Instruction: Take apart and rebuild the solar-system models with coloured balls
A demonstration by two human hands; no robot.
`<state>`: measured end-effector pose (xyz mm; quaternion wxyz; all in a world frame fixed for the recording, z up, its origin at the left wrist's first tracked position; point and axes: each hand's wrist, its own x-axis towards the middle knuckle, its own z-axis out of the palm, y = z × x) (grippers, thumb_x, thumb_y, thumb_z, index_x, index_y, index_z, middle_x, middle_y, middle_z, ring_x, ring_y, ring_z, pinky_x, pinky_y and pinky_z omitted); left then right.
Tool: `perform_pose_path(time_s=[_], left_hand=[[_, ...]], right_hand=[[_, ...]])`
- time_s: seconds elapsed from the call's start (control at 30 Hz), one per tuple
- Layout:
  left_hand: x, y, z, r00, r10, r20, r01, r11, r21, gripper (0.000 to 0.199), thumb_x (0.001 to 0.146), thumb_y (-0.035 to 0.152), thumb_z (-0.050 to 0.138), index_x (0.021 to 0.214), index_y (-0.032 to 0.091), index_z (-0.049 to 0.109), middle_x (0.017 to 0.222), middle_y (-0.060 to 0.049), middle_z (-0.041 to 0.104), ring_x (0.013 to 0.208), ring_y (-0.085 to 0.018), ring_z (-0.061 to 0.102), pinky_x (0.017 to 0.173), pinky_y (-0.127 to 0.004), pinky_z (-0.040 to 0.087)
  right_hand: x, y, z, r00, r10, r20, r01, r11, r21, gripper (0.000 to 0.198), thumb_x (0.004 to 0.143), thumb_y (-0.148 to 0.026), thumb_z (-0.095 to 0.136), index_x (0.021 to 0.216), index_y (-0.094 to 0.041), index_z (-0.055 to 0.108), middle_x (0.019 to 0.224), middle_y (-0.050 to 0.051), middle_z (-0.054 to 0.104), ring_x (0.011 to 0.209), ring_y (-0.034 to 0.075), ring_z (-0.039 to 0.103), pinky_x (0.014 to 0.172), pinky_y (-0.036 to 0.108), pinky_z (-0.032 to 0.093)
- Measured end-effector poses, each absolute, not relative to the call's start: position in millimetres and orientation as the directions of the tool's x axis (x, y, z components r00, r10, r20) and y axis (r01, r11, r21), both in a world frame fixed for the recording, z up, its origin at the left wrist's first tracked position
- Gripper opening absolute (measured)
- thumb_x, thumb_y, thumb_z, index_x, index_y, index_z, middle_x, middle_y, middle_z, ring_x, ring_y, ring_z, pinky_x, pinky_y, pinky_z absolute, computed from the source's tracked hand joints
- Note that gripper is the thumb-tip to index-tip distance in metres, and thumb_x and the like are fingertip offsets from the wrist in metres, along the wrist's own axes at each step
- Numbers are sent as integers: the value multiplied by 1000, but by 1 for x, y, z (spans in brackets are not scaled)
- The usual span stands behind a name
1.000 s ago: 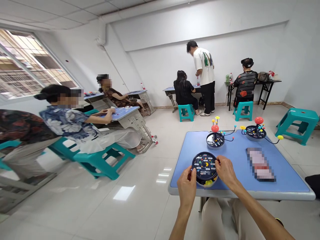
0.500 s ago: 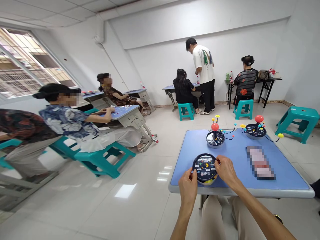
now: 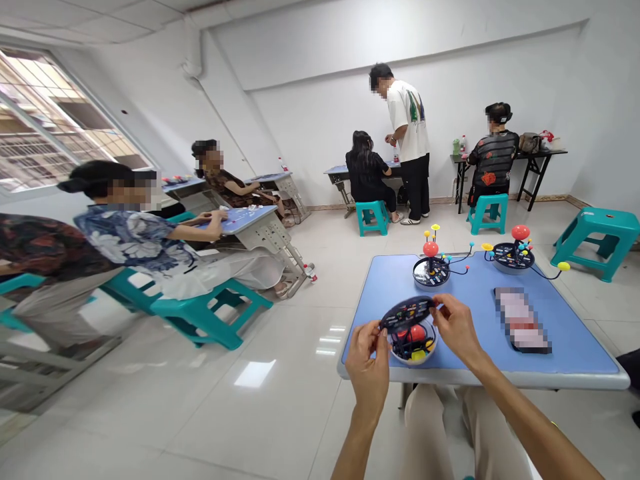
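Blue desk (image 3: 383,283), round bowl (image 3: 407,361) of red and yellow parts (image 3: 417,333), both hands (image 3: 369,360) (image 3: 456,327) pinching tilted dark disc (image 3: 407,314) above

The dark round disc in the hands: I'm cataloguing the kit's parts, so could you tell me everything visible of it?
The disc is round, thin and dark, apparently plastic, with a rim around a face printed with pale labels and small coloured spots; the print is too small to read here. It is tilted, its right side higher, above the back part of the white bowl. The left hand and right hand grip its opposite edges. Whether it touches the bowl is unclear.
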<state>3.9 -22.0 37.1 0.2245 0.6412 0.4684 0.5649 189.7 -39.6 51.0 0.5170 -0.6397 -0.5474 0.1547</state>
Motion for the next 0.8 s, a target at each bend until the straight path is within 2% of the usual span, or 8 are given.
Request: perform_pose_path(time_s=[0.07,0.13,0.2,0.27,0.37,0.5,0.67,0.8], left_hand=[[2,-20,36,-35,754,656,362,-602,712,15,91,30,53,97,21,64,91,-5,62,75,-14,64,67,-27,55],[-1,-17,28,25,638,770,427,-703,568,12,92,23,50,93,22,62,91,-6,62,83,-15,64,73,-29,55],[-2,-16,17,92,562,822,487,-746,455,15,93,17,48,95,22,61,92,-6,62,86,-16,64,77,-30,55],[-3,-17,6,153,541,827,521,-755,397,18,93,13,46,100,22,60,96,-8,63,90,-16,64,80,-30,55],[-4,-20,-6,205,549,810,556,-747,365,23,93,11,44,108,21,59,105,-10,63,99,-18,65,85,-34,55],[-6,-22,-10,254,554,792,569,-749,341,31,93,10,44,118,20,58,114,-13,64,108,-21,63,89,-38,55],[-7,-24,-11,281,537,795,558,-765,320,35,93,9,45,123,21,57,116,-13,65,109,-22,63,90,-41,55],[-4,-29,-7,284,545,789,550,-766,332,38,91,9,47,127,21,55,119,-14,63,112,-24,60,91,-43,54]], right_hand=[[193,-38,50,357,872,335,389,187,-902,19,78,-20,47,85,-19,65,81,5,67,66,17,61,64,28,47],[197,-38,45,357,883,305,274,213,-938,19,76,-20,47,80,-18,66,90,7,69,78,20,65,73,30,51],[198,-39,39,357,889,286,232,212,-949,20,77,-21,48,77,-18,67,97,9,70,91,22,65,81,33,51],[197,-40,35,350,890,291,278,198,-940,21,81,-25,49,80,-18,68,99,10,70,93,22,64,82,34,52],[194,-42,32,308,886,346,433,194,-881,20,84,-28,52,87,-18,68,100,10,69,89,21,63,79,34,52],[190,-40,28,269,877,399,564,192,-803,20,85,-21,49,93,-17,67,105,10,68,84,19,62,75,33,52],[189,-39,24,228,863,451,672,195,-714,23,85,-15,48,95,-19,68,104,9,69,97,23,59,82,37,50],[190,-40,24,226,875,427,721,145,-678,24,85,-13,50,97,-19,69,107,9,68,99,23,58,86,37,48]])
